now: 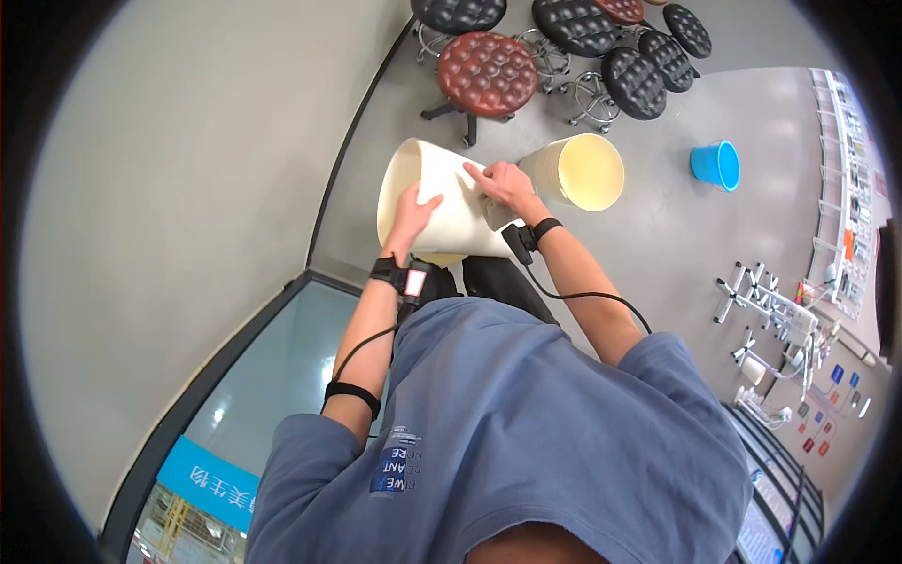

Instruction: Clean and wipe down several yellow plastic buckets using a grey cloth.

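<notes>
A large cream-white bucket [451, 193] lies tilted on its side in front of my legs, its mouth facing left. My left hand [412, 221] grips the mouth's rim, thumb on the outer wall and fingers partly hidden inside. On the bucket's upper side rests my right hand [508, 184], index finger stretched out along the wall and the other fingers partly curled. A grey patch [496, 213] shows on the wall just beneath that hand; whether it is a label or a loose piece I cannot tell. Both wrists wear black straps with small devices and cables.
Just right of the bucket stands another cream bucket [592, 172], and farther right a small blue bucket [716, 165]. Red and black padded stools [487, 75] on wheels stand ahead. A pale wall [188, 207] runs along the left. White wheeled stands [775, 305] are at the right.
</notes>
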{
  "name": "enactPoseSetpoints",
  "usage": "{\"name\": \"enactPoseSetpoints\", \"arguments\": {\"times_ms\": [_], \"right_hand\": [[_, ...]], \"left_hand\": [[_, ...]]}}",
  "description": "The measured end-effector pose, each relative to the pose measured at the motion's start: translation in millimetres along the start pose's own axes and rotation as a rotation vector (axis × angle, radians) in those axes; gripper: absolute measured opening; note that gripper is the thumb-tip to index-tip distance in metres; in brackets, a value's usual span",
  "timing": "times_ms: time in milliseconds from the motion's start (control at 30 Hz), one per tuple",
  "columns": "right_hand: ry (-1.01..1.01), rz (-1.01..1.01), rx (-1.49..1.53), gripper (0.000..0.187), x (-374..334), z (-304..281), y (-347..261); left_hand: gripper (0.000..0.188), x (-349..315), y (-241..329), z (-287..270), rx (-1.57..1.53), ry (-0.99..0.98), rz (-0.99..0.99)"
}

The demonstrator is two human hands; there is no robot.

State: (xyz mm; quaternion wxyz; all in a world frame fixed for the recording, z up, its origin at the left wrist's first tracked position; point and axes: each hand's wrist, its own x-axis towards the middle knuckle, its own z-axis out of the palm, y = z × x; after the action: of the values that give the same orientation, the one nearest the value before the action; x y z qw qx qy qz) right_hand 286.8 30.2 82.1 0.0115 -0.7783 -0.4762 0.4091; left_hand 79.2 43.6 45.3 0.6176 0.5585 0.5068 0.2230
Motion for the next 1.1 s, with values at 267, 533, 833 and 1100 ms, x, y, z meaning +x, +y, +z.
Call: {"name": "enactPoseSetpoints", "arguments": {"times_ms": [267,533,833,1100], "right_hand": [[0.064,0.150,0.027,0.076,-22.6,-73.6,18.4],[0.154,0.111,0.354,0.036,-5.7,-70.3,143.1],[0.255,0.377,1.240,0.030,-38.9,-55.6,283.8],[0.394,0.600,1.538,0.031,-73.1,-56.3,282.0]], "left_hand": [[0.030,27.8,72.6,86.4,0.481,-0.179,0.260],[0.019,40.7,117.8,141.6,0.219,-0.396,0.475],[0.013,59.2,3.3,-32.2,0.011,0.203,0.121],[0.023,-55.4,-60.7,-94.6,-0.130,0.219,-0.599]]}}
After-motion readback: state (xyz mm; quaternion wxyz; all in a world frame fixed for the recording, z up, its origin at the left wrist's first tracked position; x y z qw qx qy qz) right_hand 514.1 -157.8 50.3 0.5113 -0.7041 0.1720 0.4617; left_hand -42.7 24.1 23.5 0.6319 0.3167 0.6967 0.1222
